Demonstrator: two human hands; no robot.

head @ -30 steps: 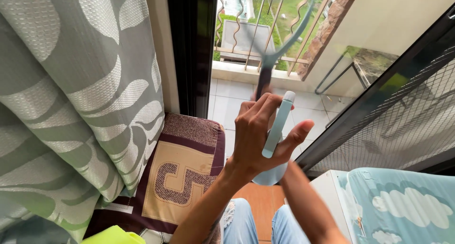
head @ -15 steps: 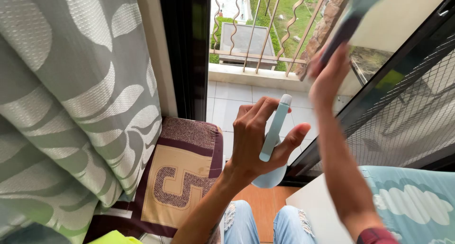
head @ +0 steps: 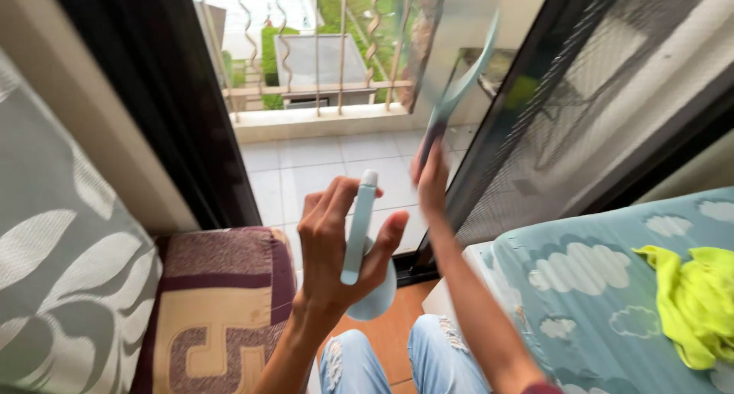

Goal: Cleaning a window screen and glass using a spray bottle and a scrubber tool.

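A person works at a balcony screen door (head: 612, 111).
Left hand (head: 336, 241) grips an upright pale-blue spray bottle (head: 359, 233); right hand (head: 432, 181), nearer the door, clutches a squeegee (head: 459, 80) raised upward.

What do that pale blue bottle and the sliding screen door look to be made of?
The bottle in the left hand looks like smooth matte plastic: even pale colour, moulded shape. The screen door seems a fine dark mesh, likely metal or fibre, in a dark frame; you can see through it.

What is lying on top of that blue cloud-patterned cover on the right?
A crumpled yellow-green cloth lies on the cloud-patterned cover. Whatever sits beneath the cloth is covered, and the cover's far right runs out of view.
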